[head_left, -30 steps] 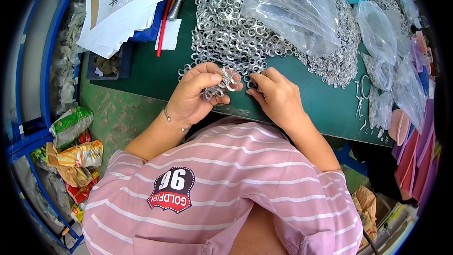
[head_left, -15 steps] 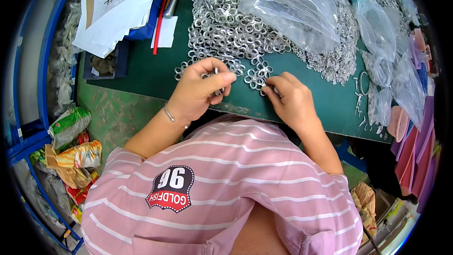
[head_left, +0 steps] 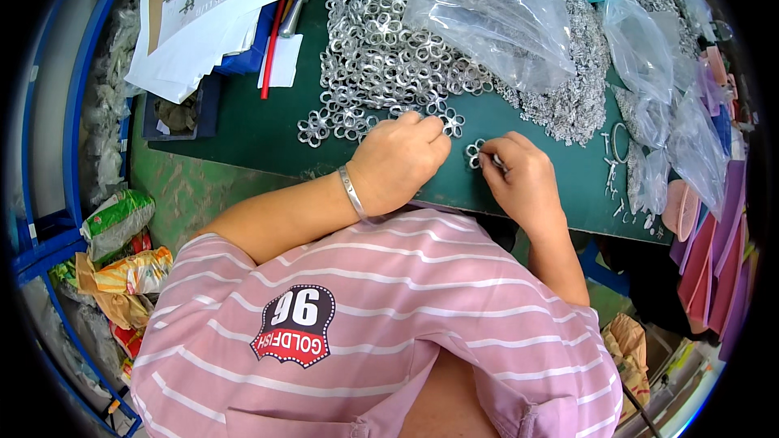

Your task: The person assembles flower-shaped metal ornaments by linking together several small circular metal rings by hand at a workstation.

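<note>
A heap of silvery, flower-shaped metal ring pieces [head_left: 373, 57] lies on the green tabletop in front of me. My left hand [head_left: 402, 158] is palm down at the heap's near edge, its fingers curled and their tips hidden. Whatever is in them cannot be seen. Just past its knuckles shows a loose flower-shaped piece [head_left: 451, 122]. To the right, my right hand [head_left: 522, 177] pinches another flower-shaped metal piece [head_left: 474, 154] between thumb and fingers, low over the table.
Clear plastic bags [head_left: 495, 16] lie over a pile of small metal parts [head_left: 560, 105]. Small loose parts [head_left: 613, 174] are scattered at the right. At the left are papers [head_left: 187, 40], a red pen [head_left: 268, 69] and a dark bin [head_left: 182, 118]. The table's edge [head_left: 442, 201] runs before me.
My left hand has turned palm down and moved right, to the heap's near edge. My right hand has shifted slightly right, carrying a flower-shaped piece away from the others.
</note>
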